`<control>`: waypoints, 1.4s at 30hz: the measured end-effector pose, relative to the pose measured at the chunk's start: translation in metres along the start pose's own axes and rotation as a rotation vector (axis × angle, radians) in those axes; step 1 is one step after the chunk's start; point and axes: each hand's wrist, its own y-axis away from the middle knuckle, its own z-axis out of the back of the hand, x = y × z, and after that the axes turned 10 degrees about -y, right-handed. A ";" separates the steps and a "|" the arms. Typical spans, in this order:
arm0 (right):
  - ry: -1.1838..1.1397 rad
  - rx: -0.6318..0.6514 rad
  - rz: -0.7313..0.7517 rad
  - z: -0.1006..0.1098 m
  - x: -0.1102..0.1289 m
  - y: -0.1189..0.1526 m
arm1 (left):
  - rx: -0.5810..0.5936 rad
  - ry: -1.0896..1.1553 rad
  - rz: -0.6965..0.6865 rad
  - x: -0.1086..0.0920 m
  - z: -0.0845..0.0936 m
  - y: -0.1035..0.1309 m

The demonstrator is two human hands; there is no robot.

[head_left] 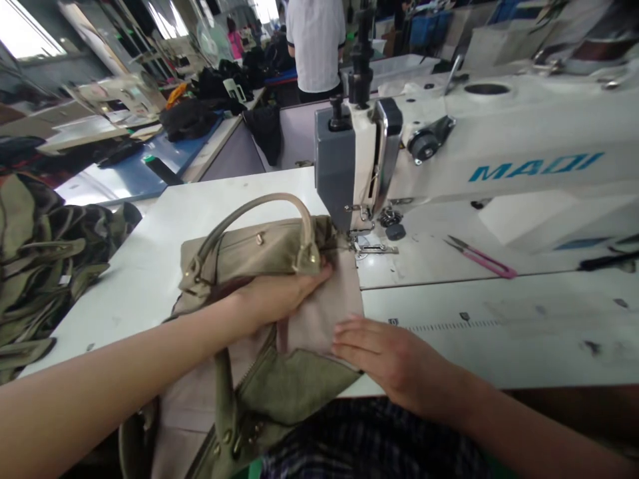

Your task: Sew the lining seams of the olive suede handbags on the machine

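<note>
An olive-green handbag (299, 386) with pinkish lining (319, 313) lies partly opened out across the machine table and hangs over its front edge. My left hand (279, 293) rests on the lining, its fingers stretched out just below the arched handle (269, 197). Its thumb is hard to make out. Flat on the lining's right edge lie the fingers of my right hand (379, 352). At its upper right corner, the bag reaches the presser foot (369, 249) of a white sewing machine (524, 146); the needle point is not clearly visible.
Pink-handled thread snips (484, 259) lie on the machine bed, right of the presser foot. Several olive bag pieces (44, 266) are heaped at the left. A blue table with a dark thread cone (162, 171) stands beyond. A person in a white shirt (317, 46) stands behind.
</note>
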 end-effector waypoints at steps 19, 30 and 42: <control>0.305 -0.149 -0.059 -0.004 -0.007 0.010 | -0.134 0.013 -0.263 0.010 -0.002 0.002; 0.356 -0.137 -0.038 0.013 -0.035 0.004 | -0.160 0.146 -0.207 0.021 -0.015 -0.026; 0.349 -0.120 -0.053 0.016 -0.060 -0.010 | -0.108 0.230 -0.198 0.064 0.004 -0.061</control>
